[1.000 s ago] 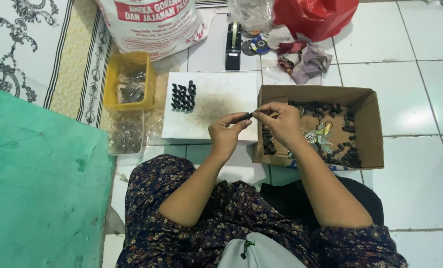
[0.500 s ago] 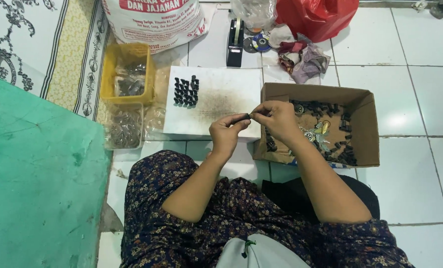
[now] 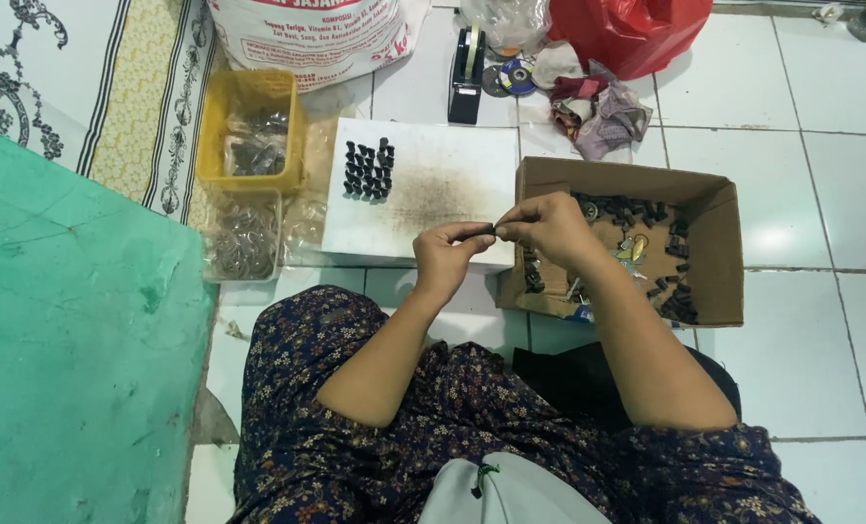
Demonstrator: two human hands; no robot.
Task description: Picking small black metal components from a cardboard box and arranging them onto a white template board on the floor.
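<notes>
White floor tiles lay beneath. Left hand point(image 3: 449, 254) and right hand point(image 3: 547, 225) pinched one black part point(image 3: 483, 230) beside the box point(image 3: 714, 254); a loosened pinch could have dropped it.

The small dark piece point(image 3: 482, 230) pinched between the left hand point(image 3: 447, 257) and right hand point(image 3: 549, 228) is mostly covered by fingertips and too small to identify. At twelve o'clock, the white sack point(image 3: 307, 34) and red bag point(image 3: 632, 29) are cut off by the top edge. The right forearm hides part of the cardboard box point(image 3: 714, 252), whose small contents are too tiny to tell apart.
</notes>
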